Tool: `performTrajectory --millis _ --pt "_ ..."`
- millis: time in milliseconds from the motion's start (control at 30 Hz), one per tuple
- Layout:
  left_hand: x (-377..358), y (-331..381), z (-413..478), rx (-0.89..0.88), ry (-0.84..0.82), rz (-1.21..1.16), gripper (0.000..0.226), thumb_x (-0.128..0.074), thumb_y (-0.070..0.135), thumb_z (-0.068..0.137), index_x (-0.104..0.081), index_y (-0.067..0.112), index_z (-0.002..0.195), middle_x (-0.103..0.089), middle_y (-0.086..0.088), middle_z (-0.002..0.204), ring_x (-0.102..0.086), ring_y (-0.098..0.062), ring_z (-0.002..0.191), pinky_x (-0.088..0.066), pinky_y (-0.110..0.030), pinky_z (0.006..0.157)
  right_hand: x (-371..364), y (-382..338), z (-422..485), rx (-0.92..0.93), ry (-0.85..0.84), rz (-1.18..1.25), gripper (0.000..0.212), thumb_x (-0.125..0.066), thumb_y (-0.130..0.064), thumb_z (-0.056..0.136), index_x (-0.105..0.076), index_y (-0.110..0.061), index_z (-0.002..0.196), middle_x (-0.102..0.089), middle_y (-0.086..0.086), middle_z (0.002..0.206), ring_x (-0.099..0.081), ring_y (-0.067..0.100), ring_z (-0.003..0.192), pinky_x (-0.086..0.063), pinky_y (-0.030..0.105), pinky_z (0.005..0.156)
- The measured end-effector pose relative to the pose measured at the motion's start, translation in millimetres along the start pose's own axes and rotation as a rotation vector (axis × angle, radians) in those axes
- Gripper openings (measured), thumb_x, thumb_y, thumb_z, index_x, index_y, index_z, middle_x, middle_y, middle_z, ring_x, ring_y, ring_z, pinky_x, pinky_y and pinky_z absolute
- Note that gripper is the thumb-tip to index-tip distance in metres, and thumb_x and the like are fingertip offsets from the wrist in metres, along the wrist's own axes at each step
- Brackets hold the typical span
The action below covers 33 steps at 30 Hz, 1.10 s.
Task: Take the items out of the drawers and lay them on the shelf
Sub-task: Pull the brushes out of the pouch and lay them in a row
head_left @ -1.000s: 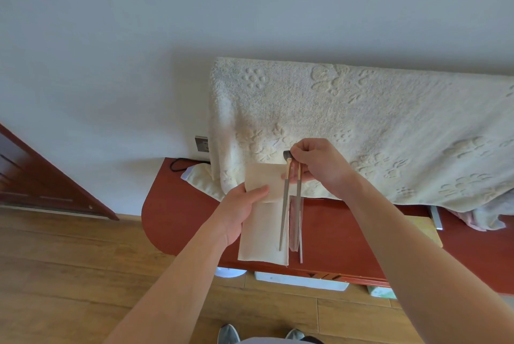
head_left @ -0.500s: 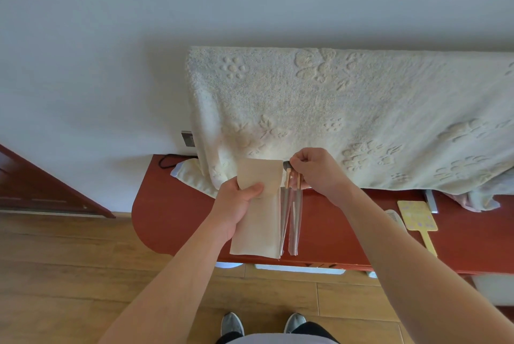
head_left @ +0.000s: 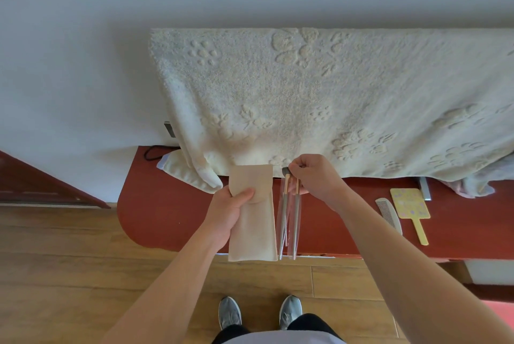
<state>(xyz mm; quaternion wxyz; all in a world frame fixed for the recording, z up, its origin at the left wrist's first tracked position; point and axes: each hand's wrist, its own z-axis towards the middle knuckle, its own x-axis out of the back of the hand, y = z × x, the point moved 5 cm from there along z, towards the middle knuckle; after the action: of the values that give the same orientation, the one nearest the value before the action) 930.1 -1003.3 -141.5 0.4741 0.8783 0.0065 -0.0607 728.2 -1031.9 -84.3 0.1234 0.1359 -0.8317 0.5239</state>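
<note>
1. Head view, looking down: both hands are raised over the red shelf [head_left: 172,213], which runs left to right below a cream blanket [head_left: 306,99] draped against the far wall.
2. The left hand [head_left: 230,213] grips a beige fabric pouch [head_left: 251,229] near its upper third, with the thumb across the front and the fingers wrapped behind. The pouch hangs straight down.
3. The right hand [head_left: 317,179] pinches the top ends of some makeup brushes [head_left: 289,221] between the thumb and curled fingers. They hang just right of the pouch, nearly touching it, and appear to be in clear plastic sleeves (two or three brushes; I cannot tell the exact count).
4. Neither item is on the shelf yet; both are held in the air above its near edge. A comb [head_left: 389,214] and a yellow hand mirror [head_left: 410,204] lie flat on the shelf, well to the right.
5. Handling, pouch (judgement): it is soft, light and limp, and will fold wherever it is unsupported. Any grip along the body should do.
6. Handling, brushes (judgement): they are light, with stiff, slender handles. The sleeves look slick, so a pinch on the plastic alone may let a handle slide out. It is better to hold the handle near the metal collar and keep off the bristles.
7. The drawers are not in view.
</note>
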Motion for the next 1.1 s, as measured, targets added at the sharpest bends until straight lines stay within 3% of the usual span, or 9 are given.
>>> performTrajectory --millis 100,200,333,467,733,867,967,1033,1100 --pt "-2 4 -1 -0.019 -0.007 0.012 0.024 -0.065 0.013 0.089 -0.069 0.008 0.112 -0.075 -0.013 0.104 -0.071 -0.034 0.099 -0.053 -0.055 0.094 -1 -3 1 0.017 -0.009 -0.012 0.02 -0.051 -0.014 0.097 -0.063 -0.005 0.084 -0.072 0.008 0.067 -0.072 0.031 0.074 -0.06 0.049 0.076" --pt "-2 11 -4 -0.036 0.001 0.034 0.035 -0.07 0.018 0.074 -0.072 0.007 0.107 -0.075 -0.014 0.102 -0.071 -0.034 0.098 -0.052 -0.057 0.096 -3 -8 1 0.039 -0.015 -0.015 0.021 -0.051 -0.014 0.097 -0.063 -0.003 0.085 -0.074 0.007 0.07 -0.072 0.028 0.072 -0.06 0.05 0.076" --pt "0 18 -7 -0.054 0.031 0.046 0.026 -0.069 0.011 0.076 -0.073 0.006 0.101 -0.075 -0.016 0.097 -0.072 -0.035 0.093 -0.053 -0.058 0.092 -5 -14 -1 0.062 -0.017 -0.016 0.021 -0.051 -0.012 0.096 -0.063 0.0 0.085 -0.074 0.012 0.079 -0.072 0.033 0.076 -0.06 0.051 0.075" --pt "4 21 -10 -0.078 0.074 0.032 0.033 -0.068 0.017 0.064 -0.074 0.007 0.095 -0.075 -0.018 0.095 -0.071 -0.038 0.092 -0.054 -0.059 0.09 -7 -13 -2 0.069 -0.02 -0.022 0.02 -0.051 -0.012 0.096 -0.063 0.001 0.087 -0.074 0.013 0.076 -0.072 0.033 0.075 -0.06 0.051 0.075" --pt "11 0 -7 0.003 0.15 0.011 0.02 -0.066 0.0 0.076 -0.072 0.001 0.095 -0.073 -0.024 0.092 -0.072 -0.039 0.081 -0.058 -0.052 0.076 -7 4 1 0.049 -0.022 -0.025 0.022 -0.05 -0.015 0.097 -0.063 0.0 0.088 -0.073 0.014 0.075 -0.073 0.031 0.073 -0.06 0.049 0.075" --pt "23 -18 6 0.096 0.123 0.062 0.025 -0.07 0.01 0.075 -0.073 0.007 0.1 -0.075 -0.017 0.093 -0.073 -0.038 0.087 -0.056 -0.058 0.087 -5 29 12 0.027 -0.032 -0.151 0.021 -0.048 -0.017 0.098 -0.063 -0.005 0.088 -0.072 0.006 0.064 -0.071 0.033 0.074 -0.06 0.048 0.077" --pt "36 -28 22 0.095 0.097 0.17 0.029 -0.073 0.023 0.072 -0.075 0.013 0.099 -0.076 -0.01 0.096 -0.073 -0.032 0.093 -0.052 -0.057 0.095 -4 56 26 -0.004 -0.029 -0.245 0.022 -0.046 -0.018 0.097 -0.061 -0.009 0.085 -0.073 0.002 0.067 -0.06 0.026 0.059 -0.055 0.042 0.061" --pt "41 -34 32 0.08 0.089 0.235 0.024 -0.074 0.025 0.077 -0.075 0.019 0.101 -0.077 -0.003 0.099 -0.071 -0.027 0.098 -0.051 -0.054 0.098 -3 74 35 -0.026 -0.027 -0.285 0.024 -0.045 -0.017 0.097 -0.062 -0.011 0.08 -0.074 -0.002 0.075 -0.054 0.013 0.049 -0.044 0.027 0.048" --pt "46 -39 41 0.059 0.112 0.291 0.016 -0.072 0.022 0.084 -0.074 0.023 0.1 -0.076 -0.001 0.101 -0.07 -0.024 0.101 -0.051 -0.048 0.097 -4 89 44 -0.04 -0.028 -0.345 0.028 -0.045 -0.017 0.097 -0.063 -0.014 0.076 -0.073 -0.006 0.081 -0.047 0.002 0.037 -0.037 0.02 0.043"
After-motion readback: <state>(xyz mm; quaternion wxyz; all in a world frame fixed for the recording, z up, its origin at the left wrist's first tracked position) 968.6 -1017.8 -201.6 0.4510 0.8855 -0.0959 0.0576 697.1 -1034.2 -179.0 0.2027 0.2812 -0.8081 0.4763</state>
